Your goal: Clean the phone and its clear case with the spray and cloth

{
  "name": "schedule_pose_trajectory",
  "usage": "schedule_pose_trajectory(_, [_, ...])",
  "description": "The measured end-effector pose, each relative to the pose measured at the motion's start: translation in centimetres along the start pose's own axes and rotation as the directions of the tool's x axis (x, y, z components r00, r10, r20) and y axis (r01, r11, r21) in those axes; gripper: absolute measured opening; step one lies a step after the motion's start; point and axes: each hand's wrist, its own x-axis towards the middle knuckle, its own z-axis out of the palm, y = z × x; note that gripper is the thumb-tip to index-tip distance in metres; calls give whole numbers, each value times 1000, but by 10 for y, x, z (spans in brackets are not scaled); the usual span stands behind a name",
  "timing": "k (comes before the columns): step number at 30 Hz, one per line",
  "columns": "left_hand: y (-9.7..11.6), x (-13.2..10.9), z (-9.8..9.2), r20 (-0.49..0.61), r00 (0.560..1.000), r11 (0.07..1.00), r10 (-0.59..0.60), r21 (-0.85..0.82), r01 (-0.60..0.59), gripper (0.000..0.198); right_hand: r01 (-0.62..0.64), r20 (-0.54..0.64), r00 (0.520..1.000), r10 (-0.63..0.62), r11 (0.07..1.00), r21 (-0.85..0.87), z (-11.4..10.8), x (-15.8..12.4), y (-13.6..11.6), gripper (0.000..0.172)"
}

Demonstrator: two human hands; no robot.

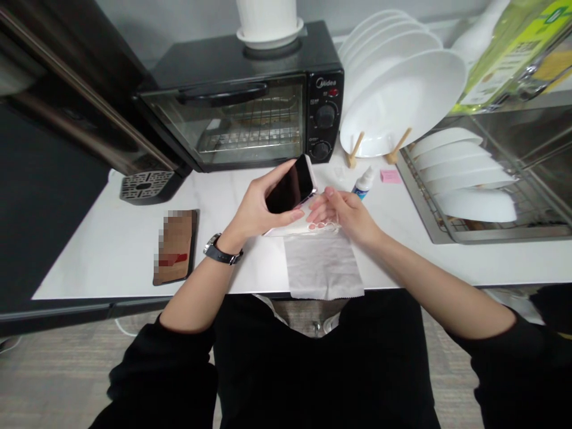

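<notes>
A smartphone (292, 187) with a dark screen is gripped by my left hand (257, 208), thumb along its lower edge and fingers behind it. To the right of the phone, my right hand (342, 214) is turned partly palm up, its fingers apart and loosely curved close to the phone's lower end. Under the hands lies a flat whitish thing (290, 228) with a thin looped white edge or cord near my right fingers; its kind I cannot make out. A grey cloth (324, 268) hangs slightly over the counter's front edge. Just beyond my right hand stands a small white-and-blue bottle (364, 183).
A second phone (176, 247) lies on the white counter (111, 262) at left. Behind are a black toaster oven (241, 119) with a white pot (268, 18) on top and several white plates (397, 95) in a rack. A pink slip (390, 176) lies near the dish rack (429, 235).
</notes>
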Motion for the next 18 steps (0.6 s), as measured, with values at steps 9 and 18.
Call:
schedule_pose_trajectory(9, [-11, 10, -3, -170, 978, 974, -121, -209, 85, 80, -34, -1, 999, 35, 987, -156, -2, -26, -5, 73])
schedule_pose_trajectory(18, [-15, 12, -1, -211, 975, 993, -68, -104, 46, 78, -37, -77, 997, 13, 947, -318, -16, -63, -5, 67])
